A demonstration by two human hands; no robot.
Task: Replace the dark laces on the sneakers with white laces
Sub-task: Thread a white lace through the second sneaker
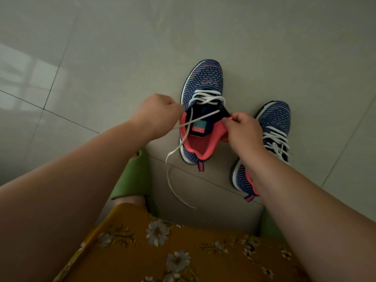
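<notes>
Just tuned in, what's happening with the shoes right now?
A person is lacing the left sneaker with a white lace. Only the front eyelets are threaded; one loose end trails onto the floor. The left hand is curled at the sneaker's near-left edge, seemingly holding the lace, and the right hand pinches the pink collar. The right sneaker stands beside it, already laced in white. No dark laces are in view.

Floor [101, 58]: pale glossy tiles, thin dark joints.
On it, far: two knit sneakers [203, 82] [274, 119].
On it, near: green slipper [134, 176].
</notes>
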